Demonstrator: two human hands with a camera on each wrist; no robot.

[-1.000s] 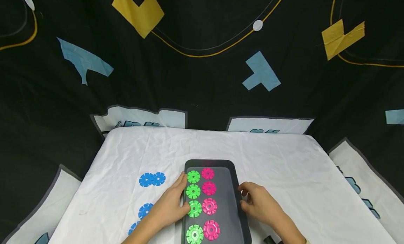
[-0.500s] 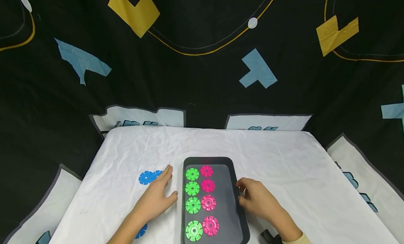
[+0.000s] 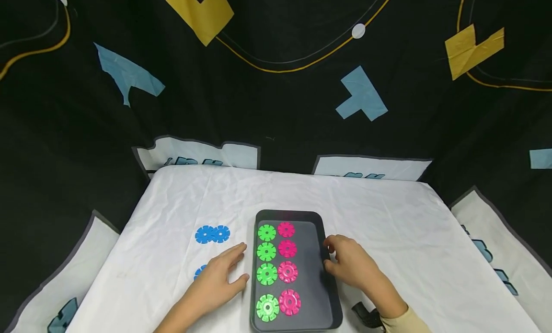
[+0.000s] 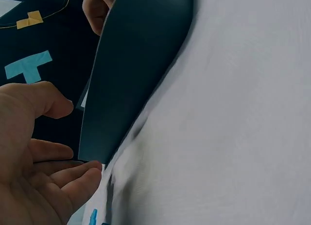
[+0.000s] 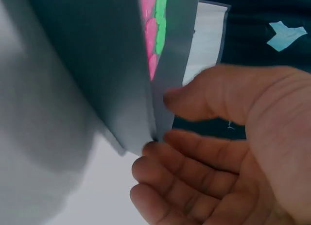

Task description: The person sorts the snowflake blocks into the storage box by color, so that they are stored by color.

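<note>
The white-clothed bench (image 3: 388, 227) carries my dark tray (image 3: 319, 275), four green and four pink discs in rows. My left hand (image 3: 220, 280) has come off the tray's rim and lies flat beside it, near the blue discs (image 3: 212, 234); my right hand (image 3: 351, 263) still clasps the right rim.

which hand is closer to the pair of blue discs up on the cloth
Left. The left hand lies on the cloth just below the blue discs; the right hand is across the tray, at its right rim.
</note>
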